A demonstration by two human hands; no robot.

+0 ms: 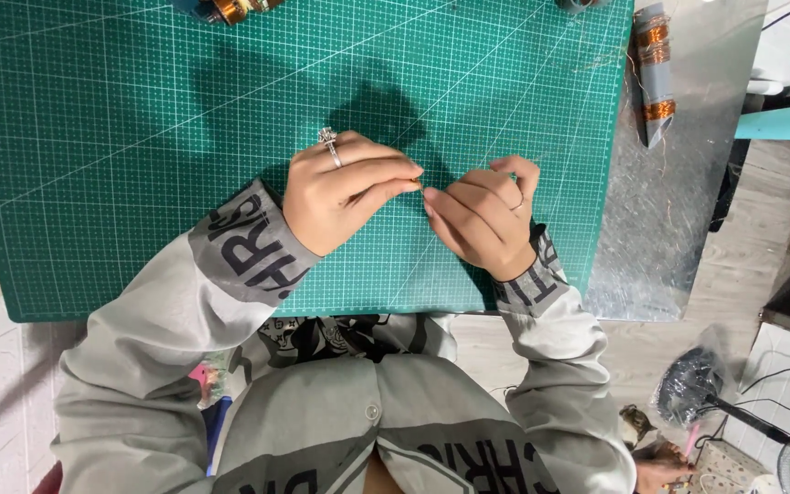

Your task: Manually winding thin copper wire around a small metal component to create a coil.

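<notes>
While both hands meet over the green cutting mat (139,165), they pinch a tiny copper-coloured piece (418,187) between their fingertips.

Nearest the camera are the grey sleeves (230,265) of the person's shirt; beyond them the left hand (345,192), wearing a ring (329,142), has thumb and forefinger closed on the small piece, and the right hand (482,215) nips it from the other side, so the two sets of fingertips all but touch (the piece is too small to tell its exact shape). It is held just above the mat, near the mat's middle. Farther off, on the metal table (678,229) just beside the mat's right edge, lies a grey tube wound with copper wire (656,69), and another copper-wound part (230,9) sits at the mat's far edge.
</notes>
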